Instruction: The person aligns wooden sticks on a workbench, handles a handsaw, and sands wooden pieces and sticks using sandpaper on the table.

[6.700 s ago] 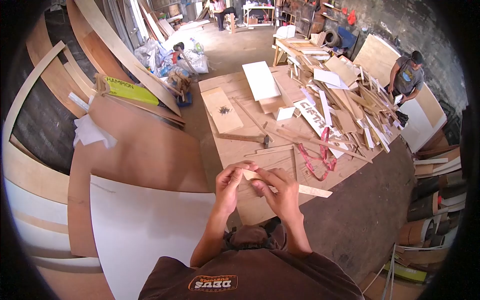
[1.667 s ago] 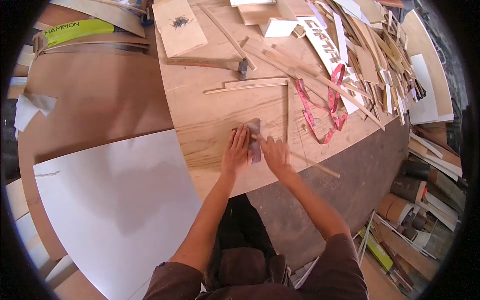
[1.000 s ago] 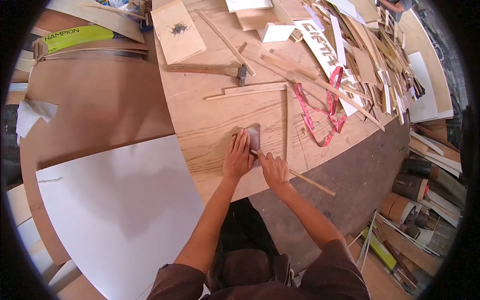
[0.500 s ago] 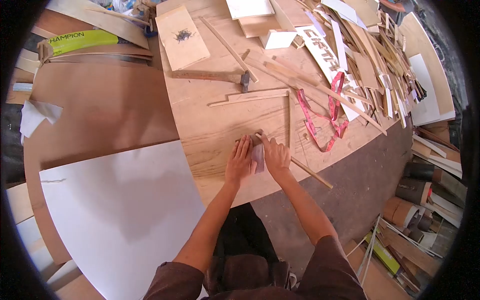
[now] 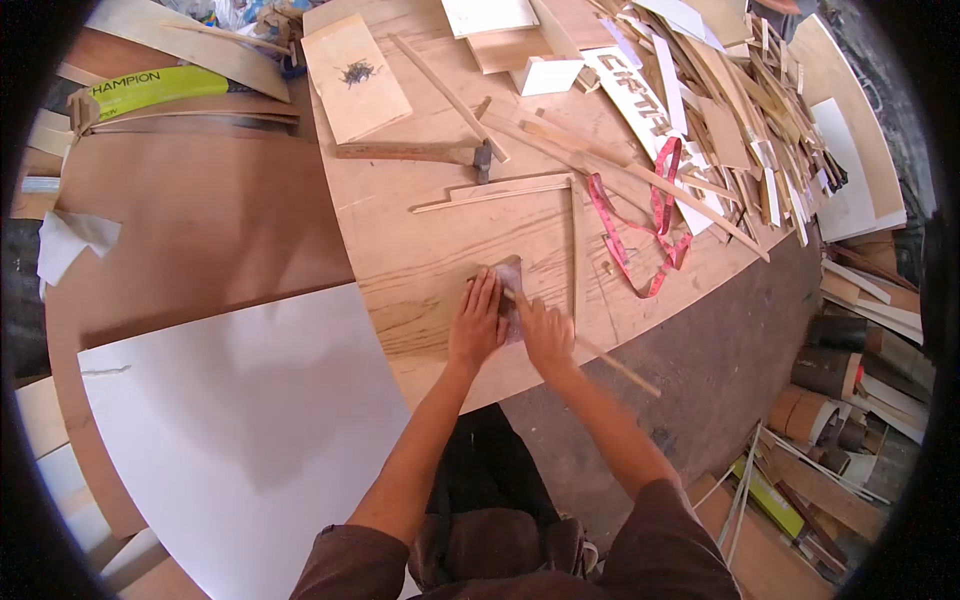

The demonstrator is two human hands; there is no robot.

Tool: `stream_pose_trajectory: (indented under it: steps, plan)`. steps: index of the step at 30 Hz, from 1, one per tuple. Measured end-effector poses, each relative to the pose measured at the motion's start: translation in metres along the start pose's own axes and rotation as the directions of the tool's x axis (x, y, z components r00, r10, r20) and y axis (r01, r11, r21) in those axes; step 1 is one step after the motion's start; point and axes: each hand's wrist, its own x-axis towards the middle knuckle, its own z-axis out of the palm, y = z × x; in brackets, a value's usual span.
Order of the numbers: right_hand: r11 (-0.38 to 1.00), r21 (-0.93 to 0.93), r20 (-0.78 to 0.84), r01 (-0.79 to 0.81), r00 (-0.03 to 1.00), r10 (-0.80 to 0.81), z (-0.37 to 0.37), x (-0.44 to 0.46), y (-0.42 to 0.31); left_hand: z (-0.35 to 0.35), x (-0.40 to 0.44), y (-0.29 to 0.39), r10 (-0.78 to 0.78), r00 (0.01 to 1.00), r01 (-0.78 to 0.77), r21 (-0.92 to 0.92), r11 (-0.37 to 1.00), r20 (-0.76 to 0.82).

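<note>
Stick (image 5: 620, 367) pinched in my right hand (image 5: 547, 335), tail toward four o'clock, tip at the sheet (image 5: 513, 271) under my flat left hand (image 5: 477, 320), could skid if my left palm eases

Flat on the plywood tabletop (image 5: 425, 245), near its edge: greyish-purple sandpaper sheet (image 5: 513, 272), partly covered. Slanting from there out past the tabletop: slim wooden strip (image 5: 620, 368).

Hammer (image 5: 415, 152) and looped pink tape (image 5: 662, 222)
</note>
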Motion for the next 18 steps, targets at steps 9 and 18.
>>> stream_pose_trajectory:
  steps: [9, 18]
  plan:
    - [0.997, 0.018, -0.019, 0.078, 0.997, -0.078, 0.006, 0.023, 0.016, -0.003, 0.002, 0.0, -0.033, 0.999, 0.033, -0.006, 0.999, 0.006]
    - [0.989, -0.046, -0.329, 0.141, 0.933, -0.148, 0.005, 0.006, 0.018, 0.006, -0.004, 0.001, -0.039, 0.999, 0.039, 0.02, 0.999, -0.001]
